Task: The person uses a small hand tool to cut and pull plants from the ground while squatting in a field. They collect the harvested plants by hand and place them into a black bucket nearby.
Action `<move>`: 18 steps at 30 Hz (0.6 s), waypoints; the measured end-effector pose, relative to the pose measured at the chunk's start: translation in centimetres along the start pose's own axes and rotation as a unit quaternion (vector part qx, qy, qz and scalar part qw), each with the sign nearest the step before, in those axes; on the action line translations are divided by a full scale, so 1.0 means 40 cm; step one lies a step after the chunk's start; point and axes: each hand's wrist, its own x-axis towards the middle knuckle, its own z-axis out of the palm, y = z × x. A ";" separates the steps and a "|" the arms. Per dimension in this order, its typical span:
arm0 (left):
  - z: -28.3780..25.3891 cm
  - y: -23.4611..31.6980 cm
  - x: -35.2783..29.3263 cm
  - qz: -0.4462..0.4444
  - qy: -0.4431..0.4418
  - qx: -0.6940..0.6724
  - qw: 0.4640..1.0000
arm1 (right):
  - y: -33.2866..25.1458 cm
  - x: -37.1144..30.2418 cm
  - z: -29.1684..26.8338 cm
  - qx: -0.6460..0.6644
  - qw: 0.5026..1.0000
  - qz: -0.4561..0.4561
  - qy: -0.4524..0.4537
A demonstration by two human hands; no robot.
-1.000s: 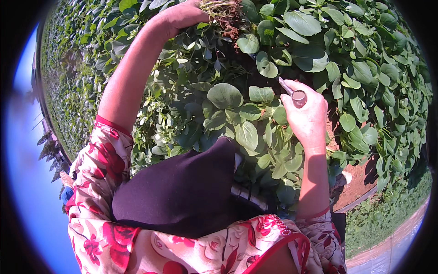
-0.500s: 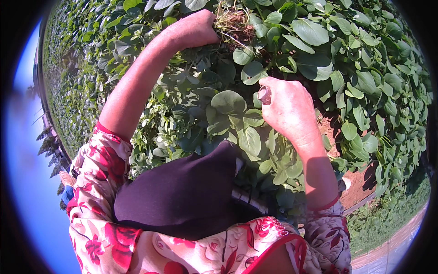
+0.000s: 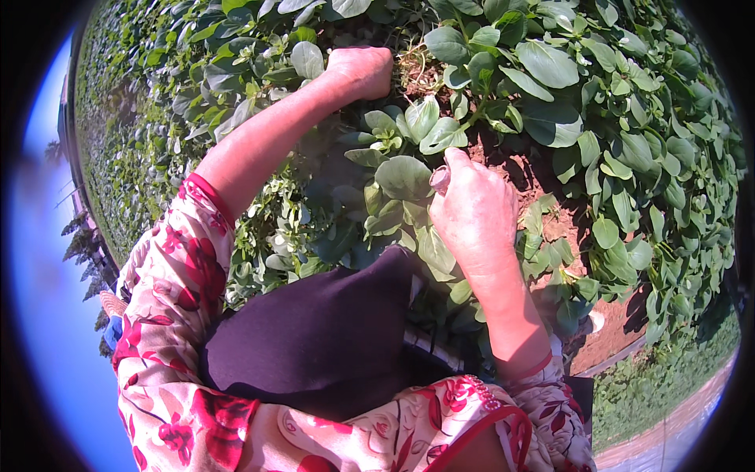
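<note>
My left hand (image 3: pixel 362 72) is closed in a fist, low among the leaves at the far middle. Pale stringy stems (image 3: pixel 415 69) show right beside its knuckles; whatever lies inside the fist is hidden. Nearer and to the right, my right hand (image 3: pixel 476 206) is wrapped around a tool handle (image 3: pixel 440 180). Only the round end of that handle sticks out by the thumb, and the rest of the tool is out of sight. Broad-leaved green plants (image 3: pixel 405 178) stand close to the left of my right hand, and a white-edged leaf (image 3: pixel 422 116) lies between the two hands.
Dense leafy rows (image 3: pixel 629 141) spread around both hands. Red-brown soil (image 3: pixel 560 228) shows right of my right wrist. Dark cloth (image 3: pixel 314 346) covers my front near the bottom. A strip of low greenery (image 3: pixel 668 385) borders a path at the lower right.
My right hand has shifted left and nearer, with more red soil now showing beside it. The left fist has come slightly nearer, and less brown, rooty matter shows beside it.
</note>
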 end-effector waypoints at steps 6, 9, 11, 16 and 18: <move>-0.006 -0.033 0.025 -0.005 -0.047 -0.115 0.992 | -0.001 0.079 0.038 0.033 0.999 0.019 0.022; 0.003 -0.045 0.058 0.053 -0.078 -0.106 0.990 | 0.021 0.101 0.035 0.065 0.997 0.001 0.047; -0.015 -0.042 0.036 0.050 -0.097 -0.111 0.988 | 0.048 0.098 0.038 0.101 0.993 -0.016 0.060; -0.047 -0.025 0.014 0.020 -0.086 -0.150 0.985 | 0.047 0.075 0.019 0.076 0.997 -0.018 -0.007; -0.053 -0.017 0.013 0.011 -0.094 -0.147 0.985 | 0.030 0.054 0.028 0.054 0.998 -0.002 0.024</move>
